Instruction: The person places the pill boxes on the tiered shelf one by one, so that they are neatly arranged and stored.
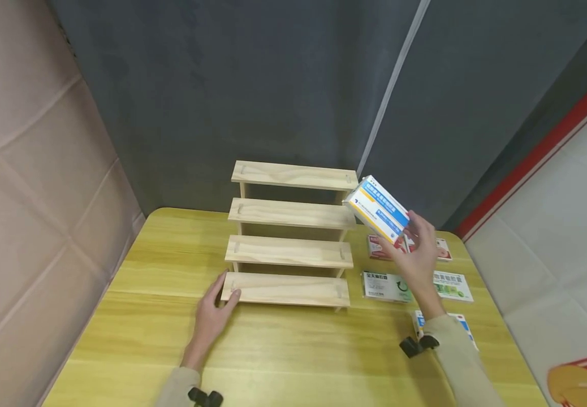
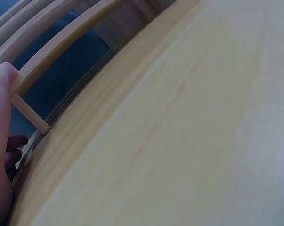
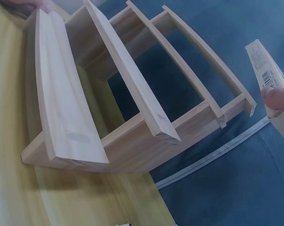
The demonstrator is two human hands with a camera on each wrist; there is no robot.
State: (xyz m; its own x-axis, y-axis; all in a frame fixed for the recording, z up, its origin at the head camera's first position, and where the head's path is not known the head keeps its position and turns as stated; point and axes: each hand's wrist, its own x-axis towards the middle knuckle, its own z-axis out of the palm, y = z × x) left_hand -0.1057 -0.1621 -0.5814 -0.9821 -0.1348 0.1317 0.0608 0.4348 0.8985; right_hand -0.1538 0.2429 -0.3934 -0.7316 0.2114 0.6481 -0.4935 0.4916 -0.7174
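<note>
A wooden four-step display rack stands on the table, its boards bare. My left hand holds the left end of its lowest board, the thumb on top. In the left wrist view that thumb lies at the board's edge, with curled fingers lower down. Raised to the right of the top steps, a white medicine box with blue and orange bands is tilted in my right hand. The right wrist view shows the thumb pressed on a box side with a barcode.
Below the raised box, red-and-white boxes lie on the yellow wooden table. Nearer are a white-and-green box, another green-printed box and a blue-and-white box partly behind my right forearm. A dark curtain hangs behind the rack.
</note>
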